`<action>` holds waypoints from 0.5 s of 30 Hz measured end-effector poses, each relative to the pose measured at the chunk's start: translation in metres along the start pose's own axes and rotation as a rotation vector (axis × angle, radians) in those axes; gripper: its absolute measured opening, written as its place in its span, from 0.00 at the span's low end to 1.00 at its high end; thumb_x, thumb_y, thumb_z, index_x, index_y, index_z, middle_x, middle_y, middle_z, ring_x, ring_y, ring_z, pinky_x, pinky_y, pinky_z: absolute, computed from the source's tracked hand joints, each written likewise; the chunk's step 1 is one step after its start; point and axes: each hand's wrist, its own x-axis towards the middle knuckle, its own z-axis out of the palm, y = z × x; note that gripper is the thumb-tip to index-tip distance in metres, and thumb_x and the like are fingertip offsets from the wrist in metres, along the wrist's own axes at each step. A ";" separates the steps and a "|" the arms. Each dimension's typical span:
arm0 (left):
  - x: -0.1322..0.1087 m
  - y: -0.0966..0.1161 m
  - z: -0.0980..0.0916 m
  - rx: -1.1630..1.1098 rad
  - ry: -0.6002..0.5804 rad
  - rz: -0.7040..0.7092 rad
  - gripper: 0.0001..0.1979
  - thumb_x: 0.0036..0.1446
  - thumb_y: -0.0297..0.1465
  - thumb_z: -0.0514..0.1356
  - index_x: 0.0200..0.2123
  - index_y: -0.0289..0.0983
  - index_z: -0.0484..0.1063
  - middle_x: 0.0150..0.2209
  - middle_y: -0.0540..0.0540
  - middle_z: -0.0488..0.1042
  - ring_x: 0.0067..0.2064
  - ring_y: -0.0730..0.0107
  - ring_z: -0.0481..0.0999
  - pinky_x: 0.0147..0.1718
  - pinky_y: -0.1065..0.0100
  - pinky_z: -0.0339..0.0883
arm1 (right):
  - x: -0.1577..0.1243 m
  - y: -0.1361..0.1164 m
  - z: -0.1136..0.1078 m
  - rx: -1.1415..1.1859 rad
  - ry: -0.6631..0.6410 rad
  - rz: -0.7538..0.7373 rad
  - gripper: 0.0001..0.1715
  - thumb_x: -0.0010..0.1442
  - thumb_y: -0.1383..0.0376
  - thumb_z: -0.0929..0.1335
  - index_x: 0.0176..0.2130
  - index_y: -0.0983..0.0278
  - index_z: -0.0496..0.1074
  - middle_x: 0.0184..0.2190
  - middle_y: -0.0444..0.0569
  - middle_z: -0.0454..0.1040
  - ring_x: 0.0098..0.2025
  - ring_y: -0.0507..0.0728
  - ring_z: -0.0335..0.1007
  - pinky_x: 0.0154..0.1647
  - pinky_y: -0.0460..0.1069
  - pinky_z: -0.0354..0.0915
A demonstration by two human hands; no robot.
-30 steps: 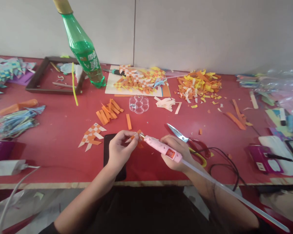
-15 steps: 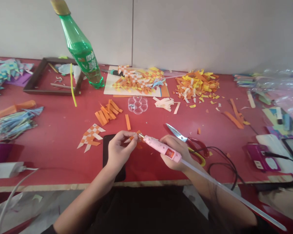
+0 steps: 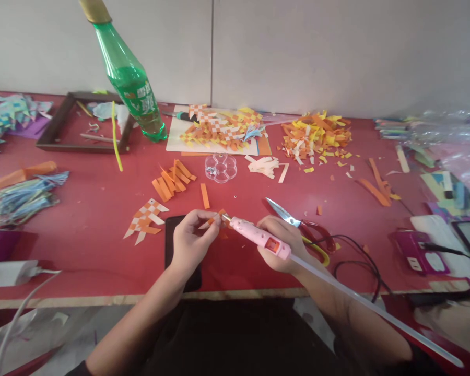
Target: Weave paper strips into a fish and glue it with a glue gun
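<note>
Between thumb and fingers, my left hand (image 3: 196,237) pinches a small orange and white paper piece (image 3: 207,224), mostly hidden by the fingers. My right hand (image 3: 284,243) is closed round a pink hot glue gun (image 3: 254,234), whose metal nozzle touches or nearly touches the paper at my left fingertips. A long clear glue stick (image 3: 372,308) runs out of the gun's back end. Left of my hands lies a woven orange and white paper fish (image 3: 145,219). A dark phone (image 3: 173,235) sits partly under my left hand. Scissors (image 3: 285,213) with red and yellow handles lie beyond my right hand.
Folded orange paper strips (image 3: 172,181) and a clear flower-shaped tray (image 3: 221,168) lie ahead. A tall green bottle (image 3: 135,86) stands by a brown frame (image 3: 76,149). Paper scraps (image 3: 317,136) are heaped at the back. A black cable (image 3: 360,245) loops at right.
</note>
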 end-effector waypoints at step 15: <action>0.000 0.000 0.002 -0.036 0.017 -0.019 0.05 0.52 0.31 0.68 0.31 0.36 0.76 0.32 0.48 0.80 0.36 0.69 0.81 0.40 0.70 0.75 | -0.003 0.001 0.000 0.007 -0.005 0.157 0.08 0.47 0.72 0.63 0.25 0.60 0.59 0.20 0.43 0.65 0.24 0.53 0.63 0.24 0.48 0.60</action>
